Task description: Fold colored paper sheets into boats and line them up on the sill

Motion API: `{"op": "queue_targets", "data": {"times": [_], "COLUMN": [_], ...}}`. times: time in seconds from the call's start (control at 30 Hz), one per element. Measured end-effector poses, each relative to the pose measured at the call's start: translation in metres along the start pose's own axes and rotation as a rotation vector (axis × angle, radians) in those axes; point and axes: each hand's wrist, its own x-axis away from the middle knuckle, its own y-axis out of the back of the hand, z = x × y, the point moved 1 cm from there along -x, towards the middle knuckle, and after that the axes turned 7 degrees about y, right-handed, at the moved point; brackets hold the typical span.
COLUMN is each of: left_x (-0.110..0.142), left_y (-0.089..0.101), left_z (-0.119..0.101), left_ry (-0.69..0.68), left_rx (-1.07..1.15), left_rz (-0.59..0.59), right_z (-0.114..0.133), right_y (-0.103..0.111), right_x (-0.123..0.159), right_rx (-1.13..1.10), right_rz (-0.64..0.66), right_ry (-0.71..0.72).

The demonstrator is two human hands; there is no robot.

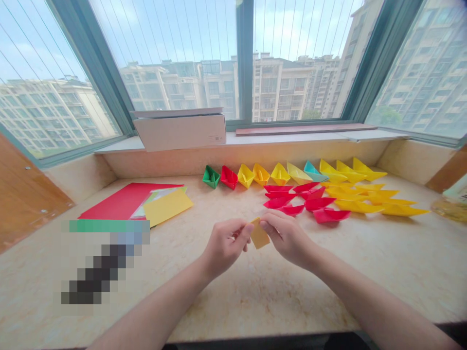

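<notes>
A small folded piece of yellow paper (260,236) is held up just above the counter, between my two hands. My left hand (228,243) pinches its left edge with thumb and fingers. On the other side, my right hand (288,236) grips the upper right edge, thumb in front. The fingers behind the paper are partly hidden. Just beyond my hands lie several red paper boats (330,215), and further right are rows of yellow paper boats (404,210).
Along the back stand more boats, including a green one (211,177) and a blue one (314,170). Red sheets (120,201) and a yellow sheet (168,206) lie at left, near a blurred-out patch. A white box (182,131) sits on the window ledge. A container (452,206) stands far right.
</notes>
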Motion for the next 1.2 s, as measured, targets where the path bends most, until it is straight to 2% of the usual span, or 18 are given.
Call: {"op": "queue_targets", "data": {"times": [0.1, 0.23, 0.37, 0.53, 0.63, 0.7, 0.93, 1.0, 1.1, 1.2], "left_x": [0.0, -0.002, -0.005, -0.005, -0.004, -0.004, -0.005, -0.006, -0.007, -0.008], "left_y": [0.0, 0.001, 0.004, 0.003, 0.0, -0.001, -0.007, -0.009, -0.01, -0.01], "left_z": [0.001, 0.002, 0.003, 0.007, 0.008, 0.009, 0.011, 0.011, 0.013, 0.014], "left_ry": [0.08, 0.153, 0.165, 0.139, 0.155, 0.144, 0.195, 0.216, 0.234, 0.217], "left_rx": [0.09, 0.202, 0.18, 0.058, 0.054, 0.081, 0.244, 0.301, 0.375, 0.309], "left_rz": [-0.021, -0.119, -0.138, -0.062, -0.048, -0.037, 0.076, 0.048, -0.002, 0.05], "right_z": [0.002, 0.005, 0.003, 0.0, 0.0, 0.0, -0.004, -0.005, -0.005, -0.005], "right_y": [0.0, 0.001, 0.003, 0.003, 0.0, -0.001, 0.006, 0.008, 0.006, 0.002], "right_x": [-0.001, -0.004, -0.005, -0.004, -0.003, -0.003, -0.007, -0.008, -0.007, -0.004], "right_rx": [-0.115, -0.379, -0.488, -0.353, -0.3, -0.291, -0.422, -0.508, -0.613, -0.574], "right_rz": [-0.02, 0.016, -0.002, -0.009, 0.0, -0.037, -0.267, -0.263, -0.164, -0.213], "right_ry": [-0.111, -0.269, -0.353, -0.288, -0.235, -0.246, -0.421, -0.42, -0.38, -0.348]}}
